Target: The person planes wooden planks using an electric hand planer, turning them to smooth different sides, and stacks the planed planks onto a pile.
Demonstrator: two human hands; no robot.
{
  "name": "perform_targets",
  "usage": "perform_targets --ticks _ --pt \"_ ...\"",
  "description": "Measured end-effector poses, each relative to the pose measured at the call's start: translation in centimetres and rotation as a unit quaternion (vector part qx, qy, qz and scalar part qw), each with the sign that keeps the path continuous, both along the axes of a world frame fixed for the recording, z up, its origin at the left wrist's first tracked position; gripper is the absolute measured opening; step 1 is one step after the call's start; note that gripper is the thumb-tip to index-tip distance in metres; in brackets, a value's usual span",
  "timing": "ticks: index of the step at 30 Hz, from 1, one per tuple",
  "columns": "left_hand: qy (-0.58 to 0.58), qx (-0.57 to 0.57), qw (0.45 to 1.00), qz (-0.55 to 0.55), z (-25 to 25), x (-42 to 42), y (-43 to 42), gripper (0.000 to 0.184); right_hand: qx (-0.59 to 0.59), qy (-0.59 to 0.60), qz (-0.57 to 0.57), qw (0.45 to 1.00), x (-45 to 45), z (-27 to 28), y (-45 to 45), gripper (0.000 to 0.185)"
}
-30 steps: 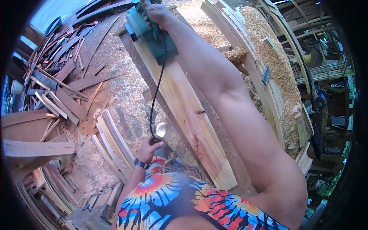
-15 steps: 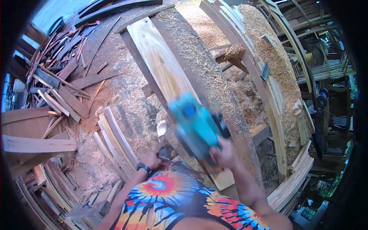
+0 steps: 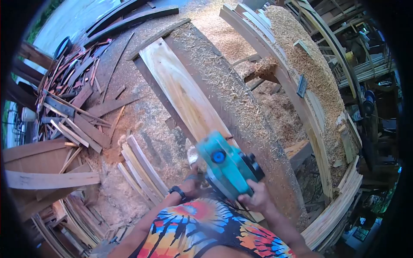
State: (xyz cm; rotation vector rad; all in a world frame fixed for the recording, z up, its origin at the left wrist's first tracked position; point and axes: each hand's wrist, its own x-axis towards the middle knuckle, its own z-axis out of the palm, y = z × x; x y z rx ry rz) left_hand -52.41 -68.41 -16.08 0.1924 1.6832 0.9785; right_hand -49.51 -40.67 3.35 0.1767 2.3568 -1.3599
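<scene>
A teal electric hand planer (image 3: 230,161) with a blue round knob rests over the near part of a pale wooden board (image 3: 180,86). My right hand (image 3: 257,197) is wrapped round the planer's rear handle. The board lies lengthwise on a brown bench (image 3: 254,124); its far part shows a smooth face with brown grain, and the planer covers much of its near part. My left hand (image 3: 191,185), with a dark band at the wrist, hangs low beside the bench's left edge, near a white shoe (image 3: 192,155). Its fingers are too blurred to make out.
Wood shavings (image 3: 223,77) cover the bench's right side. Curved timbers (image 3: 297,107) stand to the right beside a heap of shavings. Cut strips (image 3: 142,167) lean at the left, and scrap wood (image 3: 81,81) is piled at the far left.
The planer and my right hand have come back toward my body, baring more of the board. My left hand has shifted slightly right and down in view. The camera view has tilted slightly.
</scene>
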Motion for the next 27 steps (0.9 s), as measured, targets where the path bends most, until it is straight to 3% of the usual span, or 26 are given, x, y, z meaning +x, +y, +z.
perform_targets --ticks 6,9,12,13,14,17,20,24,26,27 --pt "0.017 -0.073 0.994 0.081 4.6 -3.2 -2.3 0.055 -0.057 0.102 0.014 0.993 -17.2 0.7 -8.2 0.047" --pt "0.08 -0.025 0.981 0.174 0.0 -0.5 -4.2 0.05 -0.055 0.142 0.012 0.988 -26.8 -0.5 -13.0 0.046" --pt "0.041 -0.057 0.971 0.23 0.4 -0.6 -4.1 0.046 -0.114 0.192 -0.005 0.975 -36.3 -0.9 -17.8 0.048" --pt "-0.032 0.008 0.949 0.314 2.0 -1.0 -3.7 0.043 -0.05 0.178 0.006 0.983 -38.9 0.3 -18.8 0.05" --pt "-0.012 0.045 0.939 0.342 1.8 -0.9 -3.7 0.041 0.014 0.163 0.018 0.986 -41.4 1.5 -19.6 0.053" --pt "0.041 0.122 0.905 0.406 0.7 0.3 -3.2 0.034 -0.022 0.137 0.018 0.99 -47.4 0.1 -21.5 0.057" --pt "-0.007 0.169 0.861 0.48 1.2 1.2 -3.4 0.031 -0.049 0.163 0.027 0.985 -48.6 -1.1 -21.4 0.053" --pt "0.126 0.012 0.933 0.338 1.4 4.0 -4.7 0.022 -0.168 0.263 0.045 0.949 -40.2 -0.8 -17.6 0.04" --pt "0.142 -0.092 0.965 0.202 -2.2 6.2 -5.9 0.033 -0.25 0.244 0.034 0.936 -34.2 -0.6 -15.2 0.038" --pt "0.131 -0.124 0.973 0.143 -3.9 7.4 -6.3 0.036 -0.204 0.294 0.05 0.932 -31.6 -1.4 -13.6 0.04"
